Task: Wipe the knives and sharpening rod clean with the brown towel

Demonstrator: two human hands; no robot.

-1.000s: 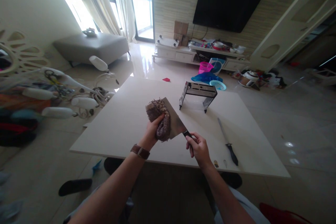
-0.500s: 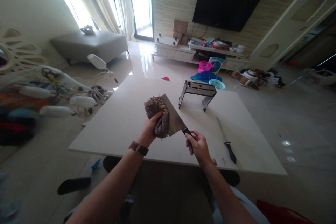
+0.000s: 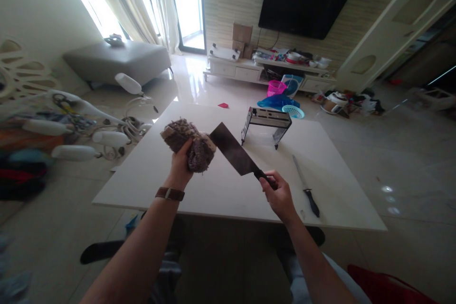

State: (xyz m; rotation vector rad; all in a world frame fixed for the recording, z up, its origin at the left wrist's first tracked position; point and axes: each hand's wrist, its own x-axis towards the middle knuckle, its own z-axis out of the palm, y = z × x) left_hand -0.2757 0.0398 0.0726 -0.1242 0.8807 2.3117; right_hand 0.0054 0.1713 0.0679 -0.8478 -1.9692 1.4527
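Observation:
A bunched, shaggy grey-brown cloth (image 3: pixel 202 154) is gripped in my left hand (image 3: pixel 181 166), above the left part of the white table. My right hand (image 3: pixel 280 194) is closed round the black handle of a cleaver (image 3: pixel 235 151), whose broad blade points up and to the left. The blade's far corner comes close to the cloth's right side; whether they touch I cannot tell. Right of my right hand, a sharpening steel (image 3: pixel 307 187) with a black handle lies on the tabletop. Beyond the cleaver stands a metal-framed stand (image 3: pixel 269 118) with slots in its top.
The white table (image 3: pixel 142 190) spans the middle. A small red piece (image 3: pixel 223 105) lies at its far edge. Past it on the floor are a blue plastic bag (image 3: pixel 278 102), a light-blue basket (image 3: pixel 293 112) and a pink basket (image 3: pixel 276 88). White lamp arms (image 3: pixel 110 138) stick out at left.
My left hand has carried the cloth left and slightly up, off the blade. My right hand has shifted a little right and up, and the cleaver's blade has turned and looks darker.

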